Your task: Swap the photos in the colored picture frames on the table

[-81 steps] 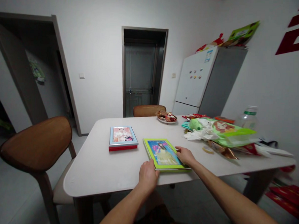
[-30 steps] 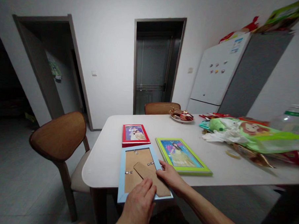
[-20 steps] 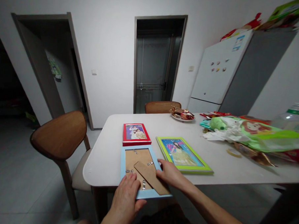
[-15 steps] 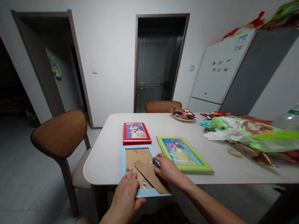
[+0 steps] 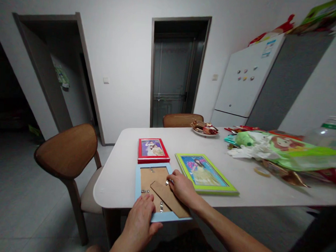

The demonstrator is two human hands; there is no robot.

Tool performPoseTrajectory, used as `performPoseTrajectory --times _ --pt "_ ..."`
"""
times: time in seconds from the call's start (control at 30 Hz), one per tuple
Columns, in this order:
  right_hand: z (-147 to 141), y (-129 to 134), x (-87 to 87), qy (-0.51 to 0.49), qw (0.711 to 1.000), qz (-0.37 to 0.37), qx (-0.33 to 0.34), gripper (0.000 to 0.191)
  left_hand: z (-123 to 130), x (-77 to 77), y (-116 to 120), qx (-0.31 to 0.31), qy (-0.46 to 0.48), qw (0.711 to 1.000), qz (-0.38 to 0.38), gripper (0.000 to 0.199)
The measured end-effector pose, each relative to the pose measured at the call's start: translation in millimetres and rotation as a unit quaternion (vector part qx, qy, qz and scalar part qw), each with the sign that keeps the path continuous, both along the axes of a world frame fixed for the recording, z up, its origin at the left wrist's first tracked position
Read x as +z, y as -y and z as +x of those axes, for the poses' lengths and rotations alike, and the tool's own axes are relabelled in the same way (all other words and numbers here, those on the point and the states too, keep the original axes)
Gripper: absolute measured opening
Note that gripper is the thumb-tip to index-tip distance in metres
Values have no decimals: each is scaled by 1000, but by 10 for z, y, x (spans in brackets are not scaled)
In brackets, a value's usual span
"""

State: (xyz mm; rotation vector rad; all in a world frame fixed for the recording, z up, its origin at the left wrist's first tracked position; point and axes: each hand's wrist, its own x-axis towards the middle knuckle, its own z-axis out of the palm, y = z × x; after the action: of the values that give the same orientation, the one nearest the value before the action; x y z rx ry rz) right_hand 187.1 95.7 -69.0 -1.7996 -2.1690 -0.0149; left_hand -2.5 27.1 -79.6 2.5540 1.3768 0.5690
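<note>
Right hand [image 5: 182,188] curls at a metal clip [image 5: 167,182], pinching or not I cannot tell; left hand [image 5: 140,214] lies fingers together, thumb apart, on the face-down blue frame [image 5: 160,193], whose near edge seems to overhang the table [image 5: 115,175], so a hard push might tip it

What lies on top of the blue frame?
The blue frame lies back up, bearing a stand and metal clips, with the left hand and right hand over its edges. The front and what the hands cover cannot be seen.
</note>
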Motion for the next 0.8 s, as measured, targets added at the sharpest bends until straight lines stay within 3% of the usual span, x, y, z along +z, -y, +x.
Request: performPoseTrajectory --times 0.13,0.23,0.3,0.43,0.6,0.8 --pt "-4 162 48 -40 994 27 96 24 -4 -19 5 -6 1 1000 3 37" --pt "-36 289 111 -74 974 -15 213 20 5 -3 13 -3 1 1000 1 30" --pt "-68 339 143 -80 962 -46 257 18 7 8 11 0 5 1000 -2 30" --pt "-132 347 123 -99 960 -64 256 15 -4 10 -7 1 16 1000 -3 30" --pt "-196 320 45 -109 966 -20 235 10 -13 -27 -24 2 27 1000 -2 41" --pt "-292 225 87 -138 968 -15 209 19 -43 -81 1 0 79 997 12 29"
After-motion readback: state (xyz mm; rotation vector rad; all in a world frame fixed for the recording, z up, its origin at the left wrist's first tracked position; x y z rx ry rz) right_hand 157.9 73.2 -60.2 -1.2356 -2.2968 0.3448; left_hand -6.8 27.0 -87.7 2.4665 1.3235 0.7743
